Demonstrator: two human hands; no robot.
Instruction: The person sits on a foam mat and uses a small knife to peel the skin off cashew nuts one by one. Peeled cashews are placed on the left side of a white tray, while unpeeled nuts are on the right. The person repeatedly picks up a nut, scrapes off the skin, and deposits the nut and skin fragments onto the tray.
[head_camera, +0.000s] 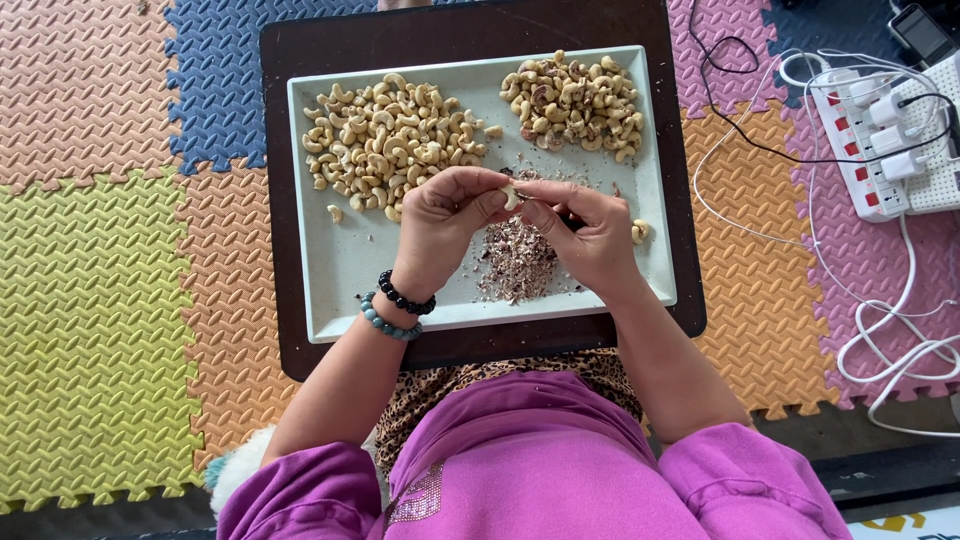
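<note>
My left hand (445, 225) and my right hand (590, 235) meet over a pale rectangular tray (340, 270), both pinching one cashew nut (512, 196) between the fingertips. Under the hands lies a heap of reddish-brown skin scraps (515, 262). A big pile of pale peeled cashews (385, 140) fills the tray's far left. A smaller pile of darker, skin-flecked cashews (575, 100) sits at the far right. One loose cashew (640, 231) lies beside my right hand. Two bead bracelets (398, 308) circle my left wrist.
The tray rests on a dark brown board (290, 340) above my lap. Coloured foam floor mats (90, 300) surround it. At the right, a white power strip (885, 140) with plugs and trailing white and black cables (870, 330) lies on the mats.
</note>
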